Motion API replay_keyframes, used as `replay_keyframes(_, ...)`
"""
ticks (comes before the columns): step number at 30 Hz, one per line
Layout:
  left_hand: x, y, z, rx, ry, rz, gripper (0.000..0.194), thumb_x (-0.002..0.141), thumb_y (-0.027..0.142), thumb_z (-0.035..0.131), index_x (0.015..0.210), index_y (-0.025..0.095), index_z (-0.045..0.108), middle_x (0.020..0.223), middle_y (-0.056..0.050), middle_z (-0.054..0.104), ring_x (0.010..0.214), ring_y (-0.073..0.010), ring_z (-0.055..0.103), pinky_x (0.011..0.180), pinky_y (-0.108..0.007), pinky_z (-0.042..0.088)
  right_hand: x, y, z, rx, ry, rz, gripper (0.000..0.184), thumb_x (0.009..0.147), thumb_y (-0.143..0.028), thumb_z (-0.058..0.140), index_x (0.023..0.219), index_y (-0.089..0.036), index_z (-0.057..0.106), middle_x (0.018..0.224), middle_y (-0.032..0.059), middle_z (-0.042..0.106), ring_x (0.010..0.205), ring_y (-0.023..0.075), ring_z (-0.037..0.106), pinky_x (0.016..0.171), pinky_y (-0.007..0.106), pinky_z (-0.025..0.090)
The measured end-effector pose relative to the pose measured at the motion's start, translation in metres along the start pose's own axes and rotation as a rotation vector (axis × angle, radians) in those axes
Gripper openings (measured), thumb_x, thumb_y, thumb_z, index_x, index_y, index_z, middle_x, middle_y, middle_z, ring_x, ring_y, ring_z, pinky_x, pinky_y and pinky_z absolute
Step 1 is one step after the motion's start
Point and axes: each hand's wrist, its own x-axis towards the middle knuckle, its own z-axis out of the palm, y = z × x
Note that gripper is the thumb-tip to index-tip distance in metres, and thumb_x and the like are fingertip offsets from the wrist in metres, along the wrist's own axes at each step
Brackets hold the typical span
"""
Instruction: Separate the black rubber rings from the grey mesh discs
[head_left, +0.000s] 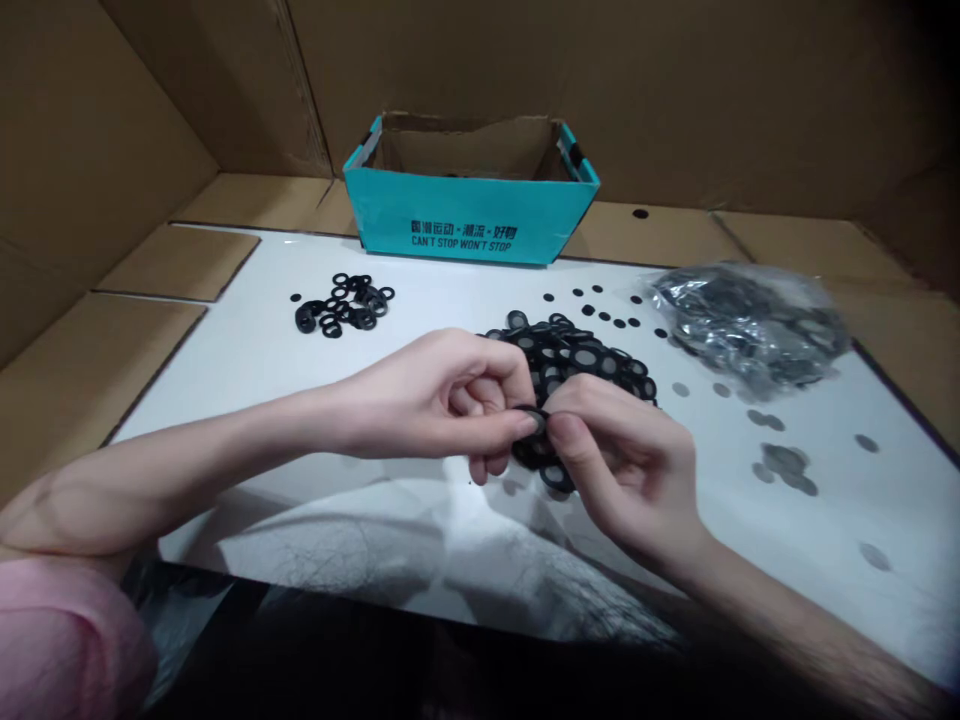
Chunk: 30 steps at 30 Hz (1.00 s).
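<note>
Between the fingertips of both hands is a small black ring with a grey centre (534, 424). My left hand (465, 400) pinches its left side between thumb and curled fingers. On its right edge, the thumb and forefinger of my right hand (626, 450) are closed. Behind and under the hands lies a heap of similar black rings with grey centres (585, 358), partly hidden by my fingers. A smaller group of open black rings (345, 305) rests on the white table at the left.
A turquoise box (472, 215) stands at the back. Back right sits a clear plastic bag of dark pieces (750, 325). Small black discs (619, 323) and thin grey discs (786, 462) are scattered on the white tabletop (420, 520). Cardboard walls (637, 100) surround it.
</note>
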Motion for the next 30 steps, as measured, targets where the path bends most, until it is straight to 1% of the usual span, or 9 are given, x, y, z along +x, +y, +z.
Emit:
replay_keyframes(2,-0.001,0.002,-0.004,0.019,-0.02,-0.029,0.012,0.085,0.019,0.063,0.081,0.012,0.053,0.06,0.001,0.064,0.054,-0.008,0.063,0.052,-0.014,0.049,0.0,0.001,0.001,0.0,-0.021,-0.023,0.023,0.089,-0.009,0.051,0.068,-0.019,0.053,0.06,-0.0006,0.053,0.057,0.0096,0.048,0.053,0.024,0.038)
replay_keyframes(5,-0.001,0.004,-0.008,0.098,-0.024,-0.045,0.01,0.082,0.017,0.063,0.078,0.011,0.056,0.057,0.002,0.061,0.052,-0.0071,0.06,0.05,-0.013,0.046,0.001,0.004,0.0,-0.011,-0.116,-0.066,0.021,0.089,-0.009,0.05,0.071,-0.019,0.052,0.061,-0.0002,0.053,0.059,0.0103,0.047,0.055,0.026,0.038)
replay_keyframes(7,-0.001,0.003,-0.007,0.188,0.007,-0.017,0.008,0.08,0.016,0.063,0.075,0.01,0.059,0.059,0.002,0.059,0.054,-0.0063,0.057,0.05,-0.013,0.045,0.002,0.007,-0.001,-0.034,-0.158,-0.098,0.017,0.089,-0.01,0.051,0.075,-0.019,0.053,0.063,0.0005,0.053,0.061,0.0111,0.047,0.057,0.027,0.038)
replay_keyframes(10,-0.001,0.002,-0.004,0.29,0.059,0.052,0.01,0.082,0.019,0.063,0.077,0.01,0.06,0.062,0.002,0.058,0.057,-0.0053,0.055,0.051,-0.012,0.044,0.003,0.01,-0.003,-0.06,-0.165,-0.128,0.016,0.089,-0.01,0.051,0.076,-0.019,0.053,0.064,0.0002,0.05,0.062,0.0111,0.045,0.056,0.027,0.038)
replay_keyframes(14,-0.002,0.002,0.002,0.174,0.036,0.049,0.01,0.089,0.02,0.055,0.085,0.012,0.053,0.07,-0.001,0.066,0.064,-0.0071,0.064,0.051,-0.01,0.045,0.003,0.009,-0.003,0.001,-0.11,-0.102,0.02,0.089,-0.007,0.05,0.074,-0.019,0.052,0.062,-0.0009,0.051,0.06,0.0098,0.046,0.054,0.025,0.038)
replay_keyframes(19,-0.001,0.005,-0.002,0.071,-0.005,-0.049,0.012,0.084,0.018,0.062,0.079,0.013,0.052,0.061,0.0,0.066,0.052,-0.0076,0.063,0.048,-0.012,0.046,0.0,0.006,0.0,0.039,-0.041,-0.056,0.021,0.089,-0.008,0.051,0.071,-0.019,0.052,0.062,-0.0007,0.053,0.06,0.0095,0.048,0.054,0.025,0.04)
replay_keyframes(23,0.0,0.005,-0.008,0.095,-0.062,-0.089,0.01,0.079,0.013,0.063,0.075,0.013,0.053,0.057,0.003,0.062,0.051,-0.0075,0.062,0.047,-0.012,0.044,0.0,0.005,0.001,0.001,-0.102,-0.072,0.02,0.089,-0.009,0.052,0.072,-0.019,0.053,0.062,-0.0005,0.053,0.06,0.0094,0.047,0.056,0.026,0.039)
replay_keyframes(27,0.0,0.004,-0.009,0.277,-0.001,-0.033,0.006,0.074,0.01,0.063,0.073,0.012,0.058,0.057,0.005,0.055,0.054,-0.0053,0.055,0.05,-0.013,0.043,0.002,0.009,0.0,-0.078,-0.185,-0.146,0.016,0.089,-0.011,0.051,0.075,-0.019,0.054,0.064,0.0012,0.054,0.062,0.0117,0.047,0.058,0.029,0.038)
replay_keyframes(30,-0.001,0.004,-0.005,0.33,0.066,0.033,0.007,0.081,0.016,0.062,0.078,0.011,0.059,0.064,0.003,0.059,0.059,-0.0053,0.055,0.052,-0.012,0.043,0.003,0.011,-0.002,-0.089,-0.169,-0.152,0.016,0.09,-0.01,0.05,0.077,-0.019,0.052,0.064,0.0006,0.051,0.062,0.0117,0.046,0.057,0.028,0.038)
